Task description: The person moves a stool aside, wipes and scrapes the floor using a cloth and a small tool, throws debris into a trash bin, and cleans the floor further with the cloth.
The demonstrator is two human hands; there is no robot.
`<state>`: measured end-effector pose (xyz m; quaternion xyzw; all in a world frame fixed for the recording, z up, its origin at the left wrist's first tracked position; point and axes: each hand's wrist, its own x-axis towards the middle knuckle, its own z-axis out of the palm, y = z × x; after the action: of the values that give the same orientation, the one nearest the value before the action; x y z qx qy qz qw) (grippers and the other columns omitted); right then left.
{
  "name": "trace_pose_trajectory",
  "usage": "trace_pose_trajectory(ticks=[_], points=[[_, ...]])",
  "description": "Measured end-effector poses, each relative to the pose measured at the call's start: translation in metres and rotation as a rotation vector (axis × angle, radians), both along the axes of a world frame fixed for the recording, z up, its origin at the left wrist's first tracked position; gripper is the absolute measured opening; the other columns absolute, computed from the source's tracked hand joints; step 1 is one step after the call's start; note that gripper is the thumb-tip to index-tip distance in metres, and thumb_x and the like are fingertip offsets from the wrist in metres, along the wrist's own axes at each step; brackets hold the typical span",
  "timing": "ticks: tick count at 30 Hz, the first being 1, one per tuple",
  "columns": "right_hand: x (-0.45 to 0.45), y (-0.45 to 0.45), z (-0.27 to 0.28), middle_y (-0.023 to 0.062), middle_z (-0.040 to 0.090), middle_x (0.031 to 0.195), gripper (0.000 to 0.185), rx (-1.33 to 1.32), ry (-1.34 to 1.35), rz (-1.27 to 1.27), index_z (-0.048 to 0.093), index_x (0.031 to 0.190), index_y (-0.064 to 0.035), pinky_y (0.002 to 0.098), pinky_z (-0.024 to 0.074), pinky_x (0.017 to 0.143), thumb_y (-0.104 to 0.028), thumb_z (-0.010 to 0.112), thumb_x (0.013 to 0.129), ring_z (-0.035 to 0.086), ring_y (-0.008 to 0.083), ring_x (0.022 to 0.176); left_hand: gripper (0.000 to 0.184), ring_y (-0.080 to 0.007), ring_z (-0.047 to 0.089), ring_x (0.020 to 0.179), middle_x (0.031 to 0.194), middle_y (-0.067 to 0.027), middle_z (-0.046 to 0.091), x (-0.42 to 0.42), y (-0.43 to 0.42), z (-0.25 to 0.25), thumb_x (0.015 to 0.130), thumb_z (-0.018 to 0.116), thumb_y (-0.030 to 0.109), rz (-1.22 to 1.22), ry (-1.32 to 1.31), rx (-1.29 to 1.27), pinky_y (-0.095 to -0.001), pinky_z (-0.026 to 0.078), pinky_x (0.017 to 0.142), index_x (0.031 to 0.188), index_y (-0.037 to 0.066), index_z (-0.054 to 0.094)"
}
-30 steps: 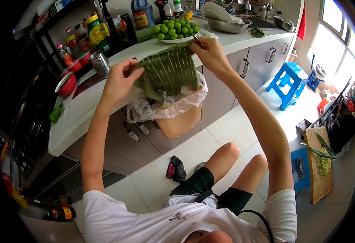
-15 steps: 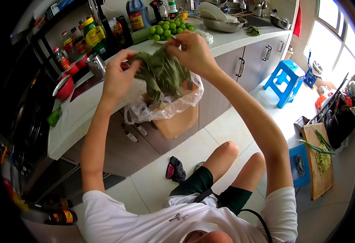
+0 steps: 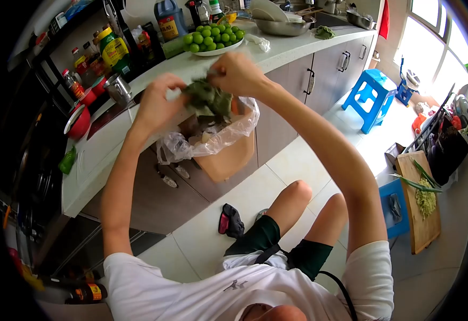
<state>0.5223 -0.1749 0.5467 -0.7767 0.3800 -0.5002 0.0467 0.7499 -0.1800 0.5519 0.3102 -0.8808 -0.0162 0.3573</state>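
A crumpled dark green dishcloth [image 3: 210, 99] hangs between my hands, somewhat blurred. My right hand [image 3: 239, 74] pinches its upper right edge. At its left side my left hand [image 3: 159, 104] has its fingers closed on the cloth's edge, smeared by motion. Just below the cloth, an orange waste bin [image 3: 228, 160] is fixed at the cabinet front. A clear plastic bag [image 3: 175, 147] lines it and folds over the rim, with scraps inside that I cannot make out.
On the counter [image 3: 97, 168] stand a plate of green limes [image 3: 212, 38], a steel basin [image 3: 282, 27], a metal cup [image 3: 119, 88] and sauce bottles. A blue stool [image 3: 373, 99] stands at the right, near a cutting board [image 3: 423, 230] with chopped greens. A dark glove-like item [image 3: 231, 222] lies on the floor.
The cloth was spread out and hanging lower; now it is bunched up higher. Both hands have shifted slightly left, still at the cloth, and the whole view has moved a little.
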Motion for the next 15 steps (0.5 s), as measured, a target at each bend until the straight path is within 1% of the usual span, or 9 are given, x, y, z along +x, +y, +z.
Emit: trace_pose_trajectory(ticks=[2, 3, 6, 8, 9, 10, 11, 13, 15], points=[[-0.006, -0.001, -0.002, 0.0193, 0.063, 0.069, 0.021, 0.124, 0.143, 0.026, 0.069, 0.083, -0.0014, 0.0432, 0.0488, 0.063, -0.020, 0.071, 0.074, 0.062, 0.0376, 0.067, 0.017, -0.0158, 0.061, 0.086, 0.094, -0.0030, 0.064, 0.003, -0.004, 0.006, 0.074, 0.071, 0.001, 0.082, 0.049, 0.038, -0.0272, 0.046, 0.077, 0.091, 0.003, 0.067], [-0.006, -0.004, -0.002, 0.0144, 0.061, 0.066, 0.020, 0.057, -0.060, 0.027, 0.071, 0.087, -0.0005, 0.0378, 0.0463, 0.059, -0.018, 0.073, 0.077, 0.055, 0.0254, 0.056, 0.016, -0.0167, 0.061, 0.087, 0.093, -0.0046, 0.065, 0.004, 0.003, 0.007, 0.074, 0.071, 0.001, 0.102, -0.017, 0.106, -0.0275, 0.047, 0.076, 0.089, 0.003, 0.067], [-0.012, -0.011, -0.007, 0.0153, 0.062, 0.066, 0.020, 0.205, 0.366, -0.042, 0.070, 0.085, -0.0003, 0.0372, 0.0464, 0.059, -0.019, 0.072, 0.076, 0.054, 0.0264, 0.056, 0.015, -0.0176, 0.062, 0.087, 0.093, -0.0058, 0.065, 0.009, 0.001, 0.002, 0.074, 0.072, 0.002, 0.012, 0.031, 0.080, -0.0273, 0.048, 0.076, 0.088, 0.001, 0.067], [-0.012, -0.008, -0.010, 0.0151, 0.062, 0.066, 0.018, 0.108, 0.165, -0.023, 0.072, 0.084, -0.0020, 0.0359, 0.0481, 0.060, -0.018, 0.071, 0.076, 0.057, 0.0261, 0.058, 0.014, -0.0185, 0.062, 0.087, 0.093, -0.0059, 0.065, 0.011, -0.005, 0.006, 0.074, 0.071, 0.001, -0.020, 0.100, 0.090, -0.0271, 0.048, 0.076, 0.088, 0.001, 0.067], [-0.010, -0.005, -0.005, 0.0150, 0.063, 0.066, 0.018, 0.057, 0.062, -0.073, 0.072, 0.085, -0.0024, 0.0358, 0.0485, 0.060, -0.018, 0.070, 0.076, 0.058, 0.0261, 0.058, 0.013, -0.0205, 0.062, 0.086, 0.094, -0.0067, 0.064, 0.013, -0.003, 0.004, 0.076, 0.070, 0.000, -0.043, -0.121, 0.089, -0.0279, 0.049, 0.078, 0.089, 0.000, 0.067], [-0.006, -0.004, -0.004, 0.0149, 0.063, 0.067, 0.017, 0.013, -0.043, -0.111, 0.073, 0.085, -0.0028, 0.0356, 0.0490, 0.060, -0.018, 0.070, 0.077, 0.060, 0.0262, 0.059, 0.013, -0.0208, 0.062, 0.086, 0.094, -0.0067, 0.064, 0.012, -0.002, 0.005, 0.076, 0.070, 0.001, -0.005, -0.015, 0.023, -0.0281, 0.049, 0.078, 0.089, 0.000, 0.067], [-0.005, -0.006, -0.002, 0.0147, 0.066, 0.070, 0.019, 0.064, 0.281, -0.114, 0.073, 0.090, -0.0037, 0.0359, 0.0498, 0.060, -0.017, 0.069, 0.078, 0.062, 0.0261, 0.060, 0.013, -0.0211, 0.062, 0.086, 0.094, -0.0068, 0.064, 0.011, -0.003, 0.009, 0.077, 0.070, 0.001, 0.038, 0.084, -0.044, -0.0283, 0.049, 0.078, 0.089, -0.001, 0.067], [-0.005, -0.006, -0.003, 0.0142, 0.068, 0.073, 0.019, 0.116, 0.183, -0.055, 0.073, 0.091, -0.0048, 0.0365, 0.0505, 0.061, -0.017, 0.068, 0.077, 0.063, 0.0263, 0.060, 0.014, -0.0206, 0.062, 0.083, 0.093, -0.0072, 0.065, 0.007, 0.002, 0.016, 0.078, 0.071, 0.003, 0.004, 0.050, -0.218, -0.0290, 0.049, 0.078, 0.090, -0.002, 0.066], [-0.001, -0.004, 0.007, 0.0135, 0.069, 0.076, 0.020, 0.020, -0.027, -0.116, 0.074, 0.092, -0.0059, 0.0369, 0.0513, 0.063, -0.017, 0.068, 0.077, 0.065, 0.0265, 0.064, 0.014, -0.0158, 0.062, 0.086, 0.092, -0.0055, 0.066, 0.005, -0.004, 0.005, 0.079, 0.069, 0.000, -0.014, 0.080, 0.074, -0.0283, 0.048, 0.080, 0.093, -0.001, 0.067]])
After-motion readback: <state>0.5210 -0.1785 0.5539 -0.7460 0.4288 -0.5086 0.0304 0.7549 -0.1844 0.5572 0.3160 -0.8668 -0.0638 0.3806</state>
